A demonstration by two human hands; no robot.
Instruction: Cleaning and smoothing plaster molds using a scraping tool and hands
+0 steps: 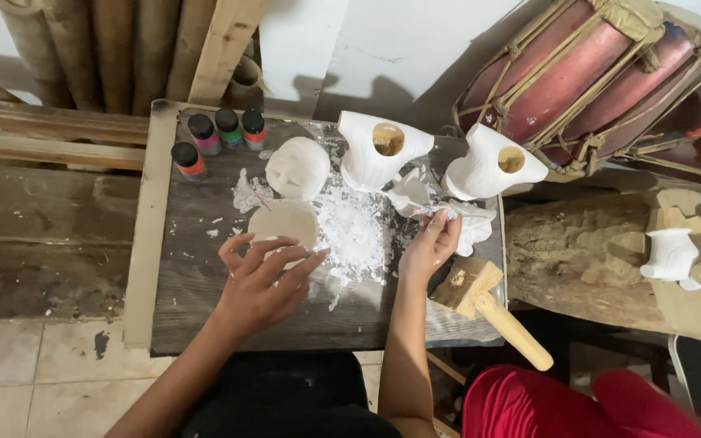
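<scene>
White plaster is showing everywhere at the frame's centre. The left hand is lying with fingers spread on a flat round plaster disc; the right hand is pinching a thin, ragged white plaster piece. Crumbly white powder is lying between the hands on the rough grey wooden board. Above are standing a domed mask, two hollow white casts, and four small paint bottles at upper left. A wooden mallet is overhanging the board's right edge, a red drum leaning by the white wall.
</scene>
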